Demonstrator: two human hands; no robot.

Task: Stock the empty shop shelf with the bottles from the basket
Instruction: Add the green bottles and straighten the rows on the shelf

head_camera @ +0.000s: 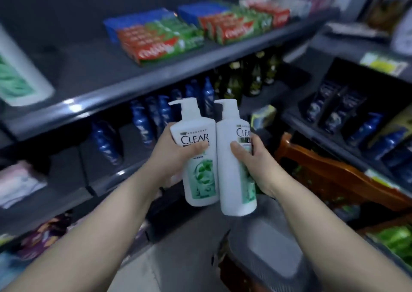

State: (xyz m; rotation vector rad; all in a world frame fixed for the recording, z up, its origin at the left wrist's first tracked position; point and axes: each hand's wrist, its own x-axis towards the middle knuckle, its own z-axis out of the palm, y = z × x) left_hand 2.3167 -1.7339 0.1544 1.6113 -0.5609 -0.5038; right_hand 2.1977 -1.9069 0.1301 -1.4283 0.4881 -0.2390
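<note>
My left hand point(176, 155) grips a white pump bottle point(199, 169) with a green label reading CLEAR. My right hand point(256, 164) holds a second white pump bottle point(229, 180) of the same kind. Both bottles are upright, side by side and nearly touching, lifted in front of the dark shelving. Behind them, the middle shelf point(107, 175) carries blue bottles point(142, 124) at the back and has bare dark space on its left part. A grey plastic container point(267, 253), possibly the basket, sits low beneath my right forearm; its inside is hidden.
The upper shelf point(89, 73) holds toothpaste boxes point(156, 39) with bare room to their left. Dark green glass bottles point(245, 84) stand further back. A wooden chair point(334, 173) and a right-hand rack with blue tubes point(379, 140) stand close on the right. Folded cloth point(17, 184) lies at left.
</note>
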